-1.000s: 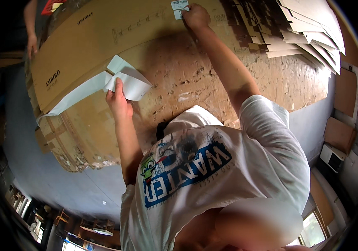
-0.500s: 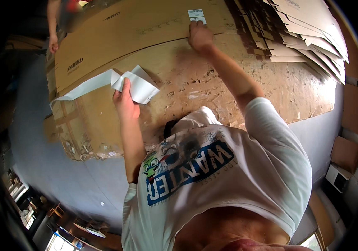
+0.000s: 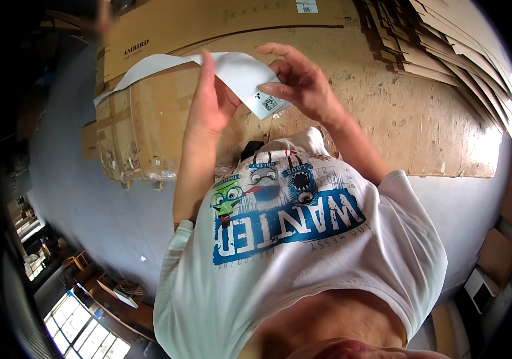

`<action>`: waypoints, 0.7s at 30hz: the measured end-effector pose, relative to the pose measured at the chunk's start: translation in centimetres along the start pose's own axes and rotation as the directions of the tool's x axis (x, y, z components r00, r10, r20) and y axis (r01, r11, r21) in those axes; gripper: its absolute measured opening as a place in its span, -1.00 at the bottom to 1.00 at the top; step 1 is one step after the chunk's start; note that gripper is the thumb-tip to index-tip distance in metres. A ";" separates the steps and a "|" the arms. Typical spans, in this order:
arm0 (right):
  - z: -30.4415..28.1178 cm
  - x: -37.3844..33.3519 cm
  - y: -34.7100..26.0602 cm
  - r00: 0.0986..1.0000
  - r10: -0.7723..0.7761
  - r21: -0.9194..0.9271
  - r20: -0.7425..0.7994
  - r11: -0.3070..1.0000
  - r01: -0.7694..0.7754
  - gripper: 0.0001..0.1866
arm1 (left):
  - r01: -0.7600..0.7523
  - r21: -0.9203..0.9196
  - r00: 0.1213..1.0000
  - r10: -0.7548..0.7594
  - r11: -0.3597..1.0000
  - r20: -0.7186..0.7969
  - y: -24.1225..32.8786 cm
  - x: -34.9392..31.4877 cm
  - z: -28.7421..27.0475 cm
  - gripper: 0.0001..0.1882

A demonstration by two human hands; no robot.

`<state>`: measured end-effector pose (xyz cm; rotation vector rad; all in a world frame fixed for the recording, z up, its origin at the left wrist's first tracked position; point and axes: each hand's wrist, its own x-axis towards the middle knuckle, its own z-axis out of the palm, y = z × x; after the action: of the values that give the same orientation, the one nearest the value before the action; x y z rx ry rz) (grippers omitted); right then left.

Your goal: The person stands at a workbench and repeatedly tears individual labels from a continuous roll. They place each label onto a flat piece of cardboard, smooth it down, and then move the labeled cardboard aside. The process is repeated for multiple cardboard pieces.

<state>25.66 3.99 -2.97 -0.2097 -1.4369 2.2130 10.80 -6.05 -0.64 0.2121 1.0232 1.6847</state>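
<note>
A long white strip of labels (image 3: 235, 67) runs from the far left of the worktop up between my hands. My left hand (image 3: 211, 102) holds it, thumb pointing up along the strip and fingers behind. At the strip's free end is a label printed with a square code (image 3: 270, 103). My right hand (image 3: 307, 87) grips that end between thumb and curled fingers, its index finger raised. Beyond the strip a flat brown carton (image 3: 190, 27) lies on the worktop. A white label (image 3: 307, 7) is stuck on it near its far right part.
Worn, scuffed cardboard (image 3: 357, 128) covers the worktop. A stack of flattened cartons (image 3: 447, 51) stands at the right. A blurred arm of another person (image 3: 104, 18) shows at the far left. Grey floor (image 3: 100, 206) lies around the worktop.
My right hand has come back from the label on the carton to the strip's end. The left hand has risen with the strip, which now spreads out flatter. The other person's hand has moved farther off.
</note>
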 end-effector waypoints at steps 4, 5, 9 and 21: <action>-0.1 -1.4 -0.9 0.999 -0.023 0.017 0.024 1.000 0.023 -0.60 | 0.043 0.102 0.999 -0.040 0.994 -0.035 -1.8 -1.0 0.8 -0.75; -0.1 -1.7 -1.1 0.999 -0.029 0.018 0.027 0.999 0.029 -0.62 | 0.054 0.112 0.998 -0.050 0.992 -0.046 -1.9 -0.9 0.9 -0.76; 0.2 -2.3 -0.8 1.000 -0.028 -0.046 -0.011 0.999 0.027 -0.65 | 0.074 0.141 0.997 -0.072 0.987 -0.016 -1.0 -1.1 0.0 -0.74; 0.2 -2.2 0.1 0.999 -0.033 -0.208 -0.041 0.978 0.024 -0.74 | 0.062 0.221 0.998 -0.058 0.973 -0.026 -2.7 -2.2 0.2 -0.77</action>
<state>27.46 2.77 -3.31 -0.3040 -1.6359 2.0221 13.71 -7.78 -1.68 0.3074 1.2213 1.5203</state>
